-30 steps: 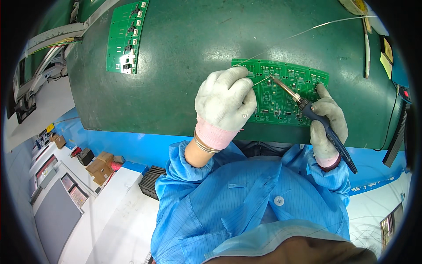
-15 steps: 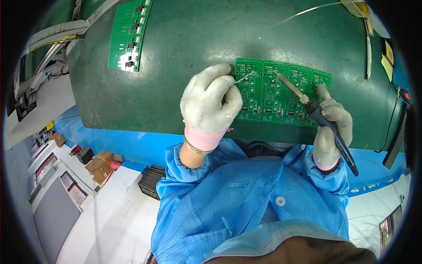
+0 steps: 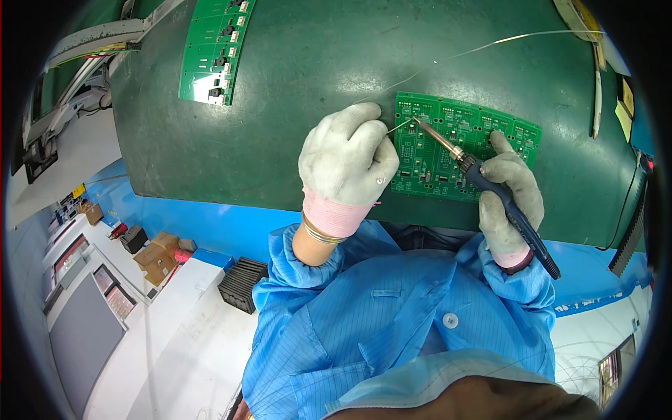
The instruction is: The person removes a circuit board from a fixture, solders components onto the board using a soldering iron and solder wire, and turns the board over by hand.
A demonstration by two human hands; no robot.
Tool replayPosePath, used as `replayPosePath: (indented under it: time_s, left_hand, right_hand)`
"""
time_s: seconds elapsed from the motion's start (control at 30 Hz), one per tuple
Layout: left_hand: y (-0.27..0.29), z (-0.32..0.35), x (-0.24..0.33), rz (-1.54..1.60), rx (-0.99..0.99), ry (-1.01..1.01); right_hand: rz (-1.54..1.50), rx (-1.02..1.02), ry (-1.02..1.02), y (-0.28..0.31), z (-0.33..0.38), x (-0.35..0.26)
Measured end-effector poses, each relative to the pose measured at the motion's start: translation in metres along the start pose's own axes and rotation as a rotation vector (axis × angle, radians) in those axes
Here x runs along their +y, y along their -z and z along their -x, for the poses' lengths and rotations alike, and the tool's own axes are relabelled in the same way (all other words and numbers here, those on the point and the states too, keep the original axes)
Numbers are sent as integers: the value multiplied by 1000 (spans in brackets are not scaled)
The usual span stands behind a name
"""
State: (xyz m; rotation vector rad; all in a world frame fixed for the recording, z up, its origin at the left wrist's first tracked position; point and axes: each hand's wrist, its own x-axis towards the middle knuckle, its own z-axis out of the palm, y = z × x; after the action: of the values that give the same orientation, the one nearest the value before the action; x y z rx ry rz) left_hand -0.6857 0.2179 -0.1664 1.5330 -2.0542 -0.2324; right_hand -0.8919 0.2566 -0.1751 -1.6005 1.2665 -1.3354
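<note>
A green circuit board lies on the green tabletop in front of me. My left hand, in a white glove with a pink cuff, is closed in a pinch on thin solder wire, whose short end points at the board's upper left. My right hand, gloved too, grips the dark blue handle of a soldering iron. Its metal tip comes down near the end of the wire, at the board's upper left part; whether they touch is too small to tell. One right fingertip rests over the board's right part.
Another green board with black and white parts lies at the upper left of the green table. A long strand of wire arcs toward a yellowish spool-like thing at the upper right. A black cable hangs at the right edge.
The iron and my right hand have moved left across the board, bringing the tip close to the wire's end. My view has shifted slightly; the wire strand now shows longer.
</note>
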Motion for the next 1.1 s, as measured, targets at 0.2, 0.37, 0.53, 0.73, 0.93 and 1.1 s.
replayPosePath:
  time_s: [0.2, 0.37, 0.53, 0.73, 0.93, 1.1]
  left_hand:
    - [-2, -1, -1, 14, 3, -12]
    - [2, 1, -3, -12, -42, -25]
    - [-3, 1, -3, -2, -23, -22]
    - [-5, 0, -6, 10, 36, -32]
    - [-7, -3, -9, 23, 59, -40]
    - [-10, -4, -9, 16, 40, -49]
  right_hand:
    - [31, 20, 18, -2, 1, 0]
    - [51, 21, -24, -4, 4, -1]
    - [57, 8, -8, -1, 4, 0]
    - [10, 48, -66, -4, 5, -3]
    - [-3, 132, -113, -6, 6, -4]
    - [59, 70, -88, -5, 6, -5]
